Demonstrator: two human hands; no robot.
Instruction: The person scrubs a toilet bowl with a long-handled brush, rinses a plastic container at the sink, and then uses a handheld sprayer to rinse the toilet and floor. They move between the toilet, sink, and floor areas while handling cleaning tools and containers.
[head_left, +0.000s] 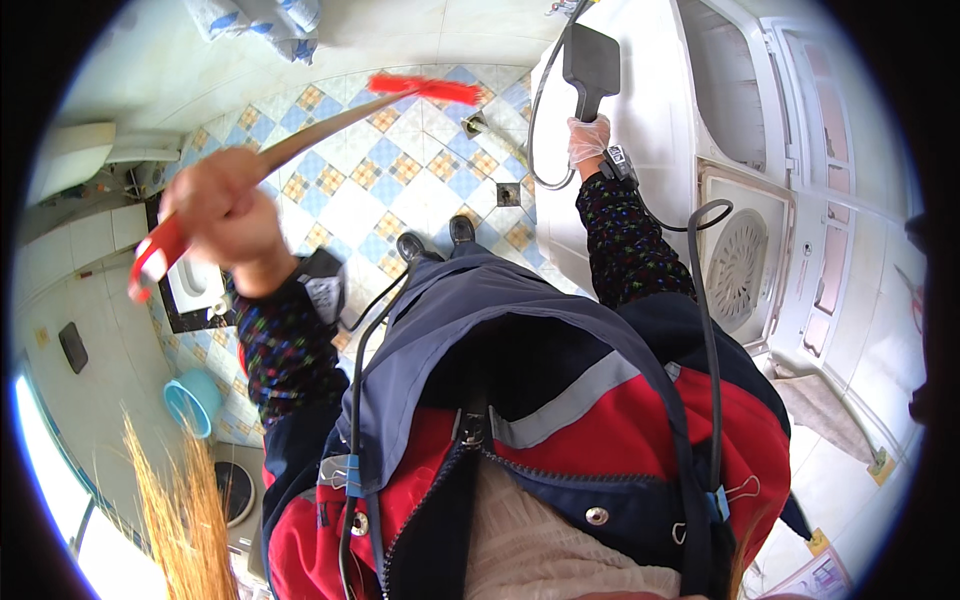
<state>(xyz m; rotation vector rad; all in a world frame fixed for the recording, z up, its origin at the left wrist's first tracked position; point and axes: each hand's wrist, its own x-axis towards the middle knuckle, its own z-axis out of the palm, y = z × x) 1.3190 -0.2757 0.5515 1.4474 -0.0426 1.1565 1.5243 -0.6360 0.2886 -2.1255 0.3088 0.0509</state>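
My left hand point(225, 205), blurred by motion, is closed around the handle of a long-handled brush. The brush point(325, 125) has a pale brown shaft, a red grip end below my fist and a red bristle head reaching over the tiled floor. In a clear plastic glove, my right hand point(588, 140) grips the handle of a dark grey hand shower point(592, 62) with a flat, squarish head. Its dark hose point(535, 125) loops beside my hand. The hand shower is held over a white surface point(640, 110) at the right. Whether water runs is not visible.
A floor drain point(508, 194) lies ahead of my shoes; another drain point(473, 125) has a pale pipe in it. Left stand a white basin point(197, 285) in a dark surround, a light-blue bucket point(193, 402) and a straw broom point(185, 515). A round-grilled white panel point(740, 265) is at right.
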